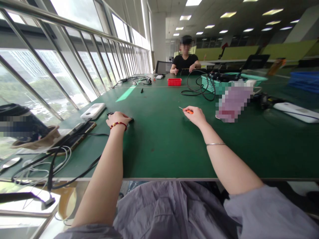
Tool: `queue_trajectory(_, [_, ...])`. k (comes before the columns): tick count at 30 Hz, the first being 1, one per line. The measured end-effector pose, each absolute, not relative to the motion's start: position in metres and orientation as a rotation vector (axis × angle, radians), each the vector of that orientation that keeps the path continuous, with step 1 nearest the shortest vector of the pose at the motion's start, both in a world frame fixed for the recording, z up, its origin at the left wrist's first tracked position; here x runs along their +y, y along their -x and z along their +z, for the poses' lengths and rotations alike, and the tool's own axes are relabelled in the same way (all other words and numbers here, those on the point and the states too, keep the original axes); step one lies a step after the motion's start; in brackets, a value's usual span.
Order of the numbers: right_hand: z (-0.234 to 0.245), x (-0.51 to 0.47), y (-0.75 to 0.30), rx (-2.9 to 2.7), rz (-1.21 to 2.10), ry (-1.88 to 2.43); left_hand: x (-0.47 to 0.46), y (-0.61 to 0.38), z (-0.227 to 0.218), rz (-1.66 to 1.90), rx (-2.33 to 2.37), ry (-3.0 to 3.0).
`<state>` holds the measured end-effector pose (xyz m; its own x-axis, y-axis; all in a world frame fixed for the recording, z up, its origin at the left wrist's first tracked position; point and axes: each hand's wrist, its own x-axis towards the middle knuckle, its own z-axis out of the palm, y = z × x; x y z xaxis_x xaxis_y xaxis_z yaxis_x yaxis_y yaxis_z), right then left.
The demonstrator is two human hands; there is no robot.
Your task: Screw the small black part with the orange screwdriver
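Observation:
My right hand (195, 115) is closed around a small screwdriver (188, 111) with an orange handle. Its thin metal shaft points left and away from me, over the green table. On the left, my left hand (117, 119) lies palm down with its fingers closed over a dark narrow object (131, 119). Only the two ends of that object show at either side of the hand, so its kind is hidden. A white box-shaped device (93, 111) rests just left of this hand.
A phone (78, 137) and tangled cables (53, 162) lie at the left, beside a dark cup (22, 121). Farther off are a red tray (174, 82), a teal basket (208, 85) with black cables, and a pixelated purple item (234, 101). A person (185, 61) sits across the table.

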<state>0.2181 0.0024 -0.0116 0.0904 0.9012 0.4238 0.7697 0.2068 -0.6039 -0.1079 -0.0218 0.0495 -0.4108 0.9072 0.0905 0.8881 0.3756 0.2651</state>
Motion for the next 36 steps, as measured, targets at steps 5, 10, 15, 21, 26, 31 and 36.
queue_trajectory(5, [-0.012, 0.002, -0.218, -1.708, 0.222, 1.588, -0.021, 0.108, 0.049, 0.424, 2.555, -1.657])
queue_trajectory(10, [-0.012, 0.003, -0.218, -1.711, 0.224, 1.578, -0.02, 0.107, 0.048, 0.403, 2.58, -1.658])
queue_trajectory(15, [-0.013, 0.003, -0.218, -1.728, 0.222, 1.585, -0.016, 0.111, 0.044, 0.423, 2.596, -1.691])
queue_trajectory(21, [0.001, -0.004, -0.216, -1.566, -0.262, 1.541, -0.018, 0.11, 0.045, 0.4, 2.57, -1.666])
queue_trajectory(26, [0.006, -0.005, -0.232, -1.25, -0.54, 1.573, -0.016, 0.109, 0.045, 0.424, 2.568, -1.666])
queue_trajectory(31, [-0.007, 0.006, -0.254, -1.079, -0.473, 1.623, -0.014, 0.109, 0.043, 0.447, 2.538, -1.64])
queue_trajectory(36, [-0.012, 0.008, -0.259, -1.046, -0.337, 1.642, -0.016, 0.107, 0.044, 0.447, 2.501, -1.658])
